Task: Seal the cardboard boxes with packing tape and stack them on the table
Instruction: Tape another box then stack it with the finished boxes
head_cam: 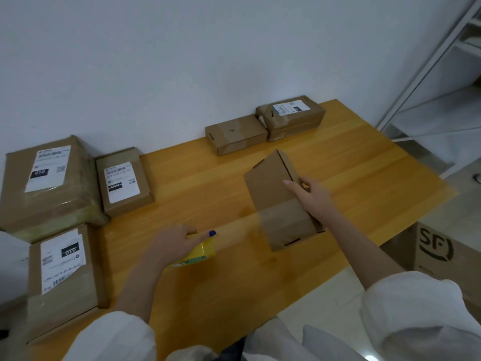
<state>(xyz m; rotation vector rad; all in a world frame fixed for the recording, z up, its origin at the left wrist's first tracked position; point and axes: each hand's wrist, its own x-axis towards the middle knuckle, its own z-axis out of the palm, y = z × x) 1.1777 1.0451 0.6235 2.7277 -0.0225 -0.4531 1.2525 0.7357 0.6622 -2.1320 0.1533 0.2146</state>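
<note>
A plain cardboard box [273, 194] lies on the wooden table [208, 178] right of centre, one end tilted up. My right hand [309, 194] grips its right edge, fingers over the top face. A clear strip of tape [283, 217] crosses the box's near half and stretches left toward the yellow tape roll [197, 254]. My left hand [171, 243] holds that roll just above the table, left of the box. A dark blue nail shows on one finger.
Three labelled boxes [46, 183] [122, 181] [62, 272] sit along the table's left side. Two more taped boxes [234, 134] [291, 117] stand at the back by the wall. A large printed carton [440, 254] is on the floor at right, a metal shelf frame [426, 69] behind it.
</note>
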